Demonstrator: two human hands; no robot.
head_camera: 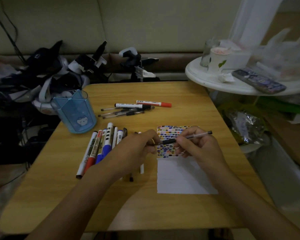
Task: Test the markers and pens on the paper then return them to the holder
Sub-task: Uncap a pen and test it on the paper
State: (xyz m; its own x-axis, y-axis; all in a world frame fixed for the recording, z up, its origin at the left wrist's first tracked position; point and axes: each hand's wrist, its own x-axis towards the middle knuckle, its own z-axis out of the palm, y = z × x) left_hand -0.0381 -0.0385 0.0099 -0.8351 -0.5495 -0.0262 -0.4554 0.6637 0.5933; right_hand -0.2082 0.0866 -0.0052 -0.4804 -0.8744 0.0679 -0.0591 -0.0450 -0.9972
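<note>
Both hands met over the paper on the wooden table. The right hand gripped a clear pen by its barrel, the pen lying nearly level above the paper's top half, which was covered in small coloured dabs. The left hand pinched the pen's dark tip end (whether it held a cap or the pen itself could not be told). The left forearm lay across a row of markers, hiding their near ends; a thin white pen and a dark one poked out beneath the wrist. The blue holder, with a cat face on its front, stood at the table's far left corner, well apart from the hands. Behind the paper lay a second pile: a red-capped marker, a black-capped one and several clear pens. To the right, a white round table carried a cup, a jar and a phone. Dark gear and straps were heaped behind the holder.
</note>
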